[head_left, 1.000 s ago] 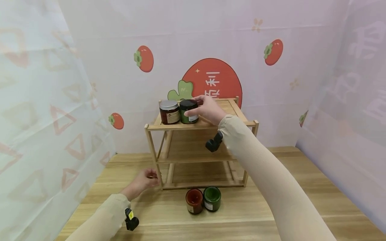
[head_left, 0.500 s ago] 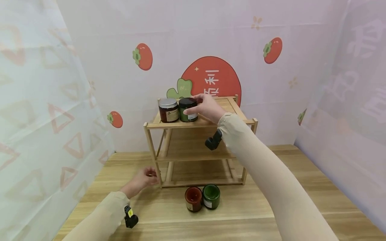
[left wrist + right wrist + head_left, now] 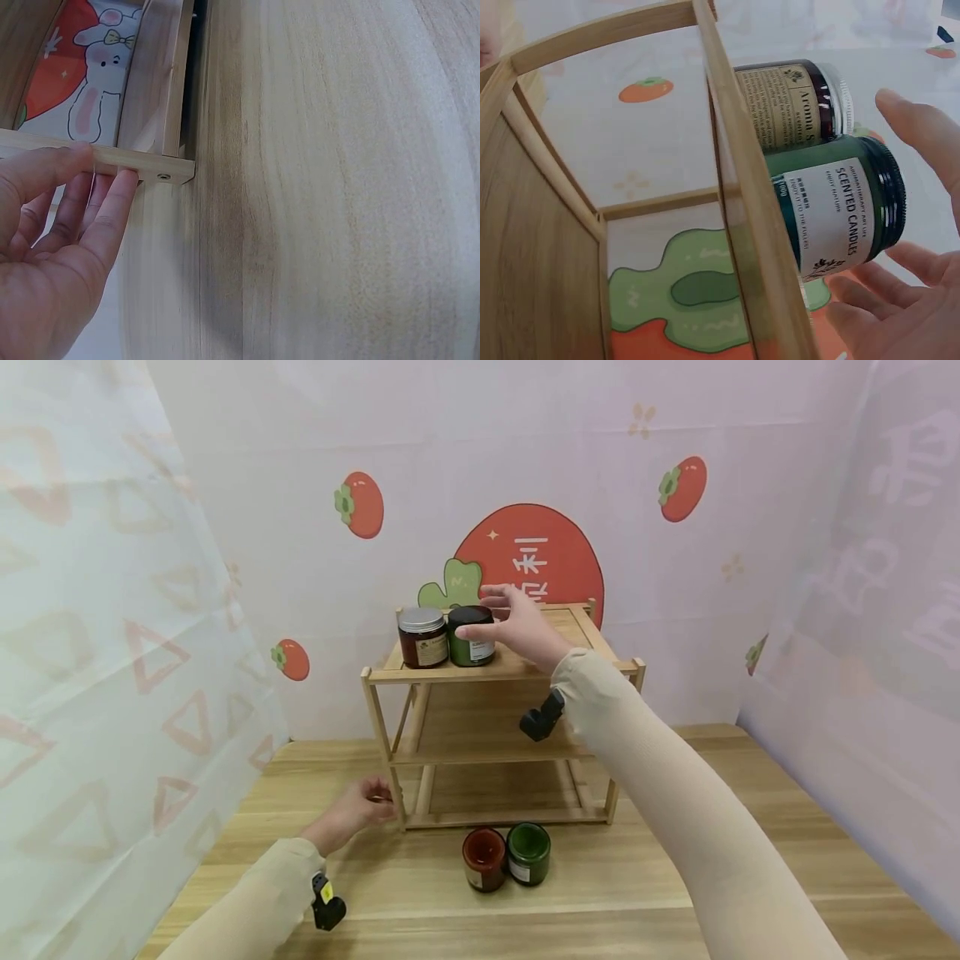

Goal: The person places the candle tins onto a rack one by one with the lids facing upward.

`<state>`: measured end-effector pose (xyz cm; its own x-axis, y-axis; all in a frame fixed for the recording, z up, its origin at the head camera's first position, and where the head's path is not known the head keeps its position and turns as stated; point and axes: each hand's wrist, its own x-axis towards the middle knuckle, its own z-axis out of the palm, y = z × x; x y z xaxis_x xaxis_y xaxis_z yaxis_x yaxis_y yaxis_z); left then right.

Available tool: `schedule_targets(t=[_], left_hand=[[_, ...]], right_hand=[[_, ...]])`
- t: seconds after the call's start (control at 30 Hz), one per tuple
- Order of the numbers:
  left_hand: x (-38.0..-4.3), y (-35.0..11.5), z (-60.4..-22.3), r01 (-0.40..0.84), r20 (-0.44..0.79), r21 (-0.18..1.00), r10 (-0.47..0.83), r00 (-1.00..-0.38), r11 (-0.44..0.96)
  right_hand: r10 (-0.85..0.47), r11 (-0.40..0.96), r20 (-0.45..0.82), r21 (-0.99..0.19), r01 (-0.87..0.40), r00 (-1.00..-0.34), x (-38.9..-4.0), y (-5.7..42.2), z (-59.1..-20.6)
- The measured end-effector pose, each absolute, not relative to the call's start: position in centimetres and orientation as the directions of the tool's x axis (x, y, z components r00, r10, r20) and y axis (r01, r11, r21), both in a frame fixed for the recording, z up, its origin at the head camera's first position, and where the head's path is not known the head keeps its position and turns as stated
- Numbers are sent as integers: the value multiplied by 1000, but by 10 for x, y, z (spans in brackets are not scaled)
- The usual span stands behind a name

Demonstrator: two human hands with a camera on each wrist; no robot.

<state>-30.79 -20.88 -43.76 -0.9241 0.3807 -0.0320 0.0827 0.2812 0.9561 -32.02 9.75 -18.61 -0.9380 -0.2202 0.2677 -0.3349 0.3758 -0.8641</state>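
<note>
A three-tier wooden rack (image 3: 381, 720) stands on the table. On its top shelf, near the front left, a green scented-candle jar (image 3: 471, 645) with a black lid sits beside a dark brown candle jar (image 3: 423, 643) with a silver lid. My right hand (image 3: 522, 628) is spread around the green jar's right side. In the right wrist view the thumb (image 3: 900, 112) is apart from the lid, and the other fingers lie close to it; whether they touch is unclear. Down at the rack's front left leg, my left hand (image 3: 56, 240) pinches the wooden bar between thumb and fingers.
In front of the rack, a red-brown glass jar (image 3: 483, 860) and a green glass jar (image 3: 528, 855) stand side by side without lids on the wooden table (image 3: 420, 910). Printed cloth walls (image 3: 247, 527) enclose the back and sides.
My right hand has loosened from the green jar; its fingers have lifted and spread and the wrist has shifted slightly right. The jars have stayed put, and the left hand keeps its place.
</note>
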Motion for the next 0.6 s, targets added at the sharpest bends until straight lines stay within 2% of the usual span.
schedule_targets(t=[0.6], left_hand=[[-311, -209, -440, 65, -42, 961, 373, -927, 269]], right_hand=[[-246, 288, 382, -849, -444, -891, -296, 120, -171]])
